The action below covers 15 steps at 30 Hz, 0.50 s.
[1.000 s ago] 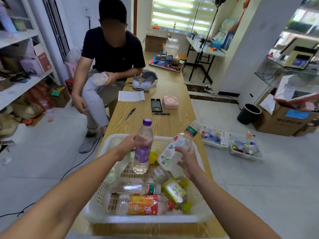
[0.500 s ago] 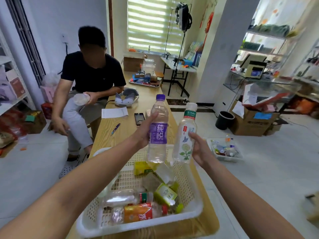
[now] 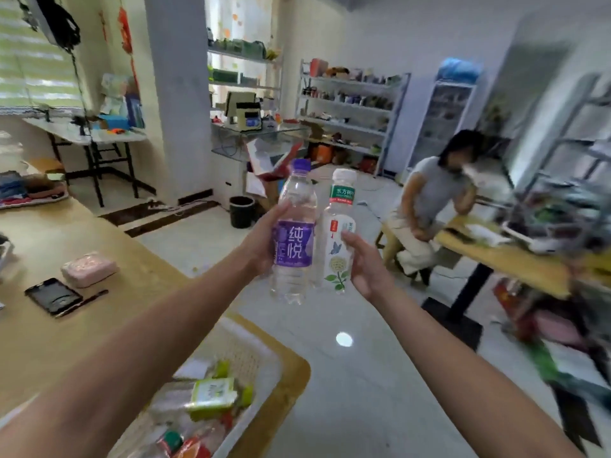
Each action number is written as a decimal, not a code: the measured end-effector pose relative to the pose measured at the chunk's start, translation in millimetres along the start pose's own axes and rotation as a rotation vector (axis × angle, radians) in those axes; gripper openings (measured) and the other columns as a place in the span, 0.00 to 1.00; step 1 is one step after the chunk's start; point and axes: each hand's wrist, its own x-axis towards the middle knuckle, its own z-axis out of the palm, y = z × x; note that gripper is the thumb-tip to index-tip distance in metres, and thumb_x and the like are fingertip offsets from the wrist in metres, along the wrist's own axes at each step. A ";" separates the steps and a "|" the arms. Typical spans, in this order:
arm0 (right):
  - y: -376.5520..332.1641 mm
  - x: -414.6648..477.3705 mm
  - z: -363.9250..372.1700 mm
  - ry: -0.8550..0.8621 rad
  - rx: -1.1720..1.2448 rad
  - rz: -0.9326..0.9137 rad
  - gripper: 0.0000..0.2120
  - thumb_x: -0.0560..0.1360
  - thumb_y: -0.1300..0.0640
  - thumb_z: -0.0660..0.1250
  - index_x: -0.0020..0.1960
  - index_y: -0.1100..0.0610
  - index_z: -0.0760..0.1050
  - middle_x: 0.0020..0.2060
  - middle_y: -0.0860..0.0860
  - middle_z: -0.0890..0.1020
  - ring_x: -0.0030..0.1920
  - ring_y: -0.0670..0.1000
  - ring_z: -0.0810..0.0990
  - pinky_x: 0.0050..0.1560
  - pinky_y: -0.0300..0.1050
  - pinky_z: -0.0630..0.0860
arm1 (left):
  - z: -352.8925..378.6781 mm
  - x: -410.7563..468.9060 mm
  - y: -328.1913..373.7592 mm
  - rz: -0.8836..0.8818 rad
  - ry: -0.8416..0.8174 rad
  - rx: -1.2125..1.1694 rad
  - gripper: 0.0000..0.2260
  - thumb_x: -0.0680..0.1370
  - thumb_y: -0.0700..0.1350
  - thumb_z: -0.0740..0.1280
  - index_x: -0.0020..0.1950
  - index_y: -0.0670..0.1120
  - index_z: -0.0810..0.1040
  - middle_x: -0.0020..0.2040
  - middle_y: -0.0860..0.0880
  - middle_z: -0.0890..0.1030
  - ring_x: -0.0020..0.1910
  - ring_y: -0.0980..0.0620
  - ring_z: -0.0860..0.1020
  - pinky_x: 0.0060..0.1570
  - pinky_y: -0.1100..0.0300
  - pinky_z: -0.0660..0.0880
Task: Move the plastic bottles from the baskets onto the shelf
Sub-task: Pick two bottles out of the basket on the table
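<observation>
Closest to me, at the bottom of the frame, the white basket [image 3: 262, 346] sits on the corner of the wooden table [image 3: 99, 325]. Several plastic bottles lie on their sides in it, among them a green-labelled bottle [image 3: 211, 394] and an orange-labelled one [image 3: 193, 448], both blurred.

Above the basket both forearms reach up toward the middle of the frame. My left hand [image 3: 261, 241] grips the purple-labelled bottle [image 3: 292, 241], thumb across the front above the label and fingers curled round behind it. My right hand [image 3: 367, 267] grips the white flower-printed bottle [image 3: 338, 249] low on its body, fingertips wrapped onto the label. Both bottles stand upright in the air, side by side and touching or very nearly so, purple cap and white cap at the top. They are out over the floor, past the table's edge.

At the left of the frame, further along the table, a black phone [image 3: 53, 295] lies flat with a pen [image 3: 82, 302] just beside it and a pink case [image 3: 89, 269] behind.

Beyond the bottles a black bin [image 3: 242, 211] stands on the floor by a pillar. To the right a seated person [image 3: 429, 206] leans on a second wooden table [image 3: 502, 256].

Farthest off, at upper centre, a metal shelf [image 3: 347, 109] against the wall holds small goods too blurred to name, with a glass-door fridge [image 3: 443, 122] just right of it.
</observation>
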 end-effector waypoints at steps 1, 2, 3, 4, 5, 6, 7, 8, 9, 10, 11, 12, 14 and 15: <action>-11.3 -14.3 -18.6 0.066 -0.007 -0.036 0.15 0.76 0.57 0.63 0.62 0.61 0.72 0.49 0.58 0.83 0.47 0.57 0.83 0.54 0.55 0.79 | 23.3 10.5 -8.6 -0.029 -0.059 0.005 0.26 0.72 0.58 0.69 0.65 0.45 0.76 0.57 0.40 0.82 0.53 0.43 0.82 0.53 0.48 0.79; -22.1 -30.5 -37.7 0.121 -0.003 -0.067 0.16 0.76 0.57 0.64 0.62 0.60 0.72 0.49 0.59 0.83 0.47 0.57 0.83 0.51 0.55 0.80 | 47.4 20.2 -18.4 -0.049 -0.131 0.007 0.25 0.72 0.58 0.69 0.64 0.45 0.76 0.58 0.40 0.82 0.54 0.43 0.82 0.54 0.47 0.78; -32.8 -49.4 -57.3 0.173 0.008 -0.098 0.18 0.74 0.57 0.66 0.62 0.60 0.73 0.49 0.59 0.84 0.46 0.57 0.84 0.48 0.53 0.81 | 73.9 27.7 -29.3 -0.074 -0.208 0.005 0.25 0.73 0.58 0.68 0.64 0.45 0.77 0.57 0.40 0.82 0.53 0.43 0.82 0.54 0.47 0.78; -43.3 -70.2 -76.3 0.233 0.011 -0.132 0.20 0.71 0.56 0.67 0.62 0.60 0.73 0.50 0.59 0.84 0.47 0.57 0.84 0.46 0.53 0.81 | 101.0 33.5 -40.8 -0.104 -0.281 -0.008 0.26 0.73 0.58 0.68 0.65 0.44 0.76 0.56 0.40 0.82 0.53 0.43 0.82 0.54 0.48 0.78; -53.2 -92.0 -95.2 0.308 -0.003 -0.169 0.23 0.69 0.55 0.68 0.63 0.61 0.73 0.51 0.60 0.83 0.48 0.58 0.84 0.48 0.54 0.81 | 128.5 37.6 -53.0 -0.135 -0.353 -0.029 0.29 0.72 0.58 0.69 0.67 0.43 0.73 0.56 0.40 0.82 0.52 0.43 0.82 0.53 0.48 0.78; -62.5 -115.7 -114.5 0.398 -0.027 -0.209 0.26 0.68 0.54 0.68 0.64 0.62 0.73 0.53 0.62 0.82 0.50 0.59 0.83 0.54 0.57 0.79 | 157.6 40.2 -66.5 -0.168 -0.424 -0.054 0.31 0.72 0.58 0.70 0.69 0.42 0.71 0.56 0.40 0.81 0.51 0.43 0.82 0.53 0.48 0.78; -70.6 -140.9 -133.7 0.487 -0.041 -0.246 0.27 0.67 0.54 0.69 0.64 0.63 0.72 0.55 0.64 0.81 0.52 0.61 0.81 0.59 0.60 0.76 | 187.4 41.3 -81.0 -0.201 -0.494 -0.071 0.31 0.71 0.57 0.70 0.69 0.42 0.72 0.57 0.40 0.80 0.52 0.43 0.81 0.54 0.46 0.77; -77.7 -167.5 -152.2 0.572 -0.040 -0.276 0.27 0.67 0.54 0.69 0.64 0.63 0.72 0.57 0.65 0.79 0.54 0.62 0.80 0.62 0.61 0.74 | 217.8 40.9 -96.0 -0.235 -0.558 -0.074 0.26 0.71 0.56 0.70 0.65 0.44 0.77 0.58 0.40 0.79 0.53 0.42 0.80 0.57 0.44 0.76; -84.3 -195.4 -170.3 0.655 -0.038 -0.304 0.27 0.67 0.55 0.69 0.63 0.63 0.73 0.57 0.65 0.79 0.54 0.62 0.79 0.63 0.62 0.73 | 249.1 38.0 -111.4 -0.274 -0.624 -0.065 0.21 0.72 0.57 0.69 0.59 0.46 0.82 0.57 0.40 0.79 0.54 0.42 0.79 0.60 0.43 0.74; -90.1 -224.5 -187.1 0.732 -0.047 -0.328 0.25 0.68 0.55 0.69 0.62 0.63 0.73 0.56 0.64 0.80 0.54 0.62 0.80 0.62 0.61 0.74 | 279.9 33.6 -127.4 -0.317 -0.688 -0.055 0.18 0.72 0.57 0.68 0.54 0.47 0.85 0.55 0.41 0.81 0.53 0.43 0.80 0.61 0.44 0.75; -94.6 -254.2 -202.9 0.812 -0.065 -0.348 0.24 0.69 0.55 0.69 0.62 0.63 0.73 0.55 0.64 0.81 0.54 0.63 0.80 0.61 0.61 0.74 | 310.4 26.8 -143.9 -0.359 -0.758 -0.051 0.18 0.72 0.58 0.67 0.51 0.47 0.85 0.52 0.42 0.82 0.50 0.44 0.81 0.58 0.47 0.76; -97.9 -284.9 -218.0 0.896 -0.086 -0.367 0.23 0.71 0.55 0.68 0.63 0.64 0.73 0.55 0.64 0.81 0.55 0.63 0.80 0.61 0.61 0.74 | 340.9 17.8 -160.8 -0.394 -0.834 -0.048 0.18 0.73 0.58 0.66 0.50 0.47 0.86 0.49 0.43 0.83 0.48 0.45 0.82 0.55 0.48 0.78; -102.0 -346.6 -244.4 1.057 -0.113 -0.402 0.20 0.75 0.57 0.67 0.64 0.65 0.73 0.56 0.64 0.81 0.58 0.64 0.80 0.63 0.63 0.73 | 399.4 -5.7 -191.6 -0.452 -0.965 -0.052 0.16 0.73 0.57 0.66 0.49 0.47 0.86 0.48 0.44 0.84 0.46 0.46 0.83 0.51 0.50 0.80; -103.8 -376.9 -254.6 1.129 -0.121 -0.421 0.18 0.76 0.57 0.67 0.62 0.64 0.74 0.56 0.64 0.81 0.58 0.64 0.80 0.63 0.63 0.73 | 427.7 -19.0 -206.4 -0.489 -1.017 -0.058 0.17 0.73 0.56 0.66 0.50 0.47 0.86 0.48 0.43 0.84 0.47 0.45 0.83 0.52 0.49 0.80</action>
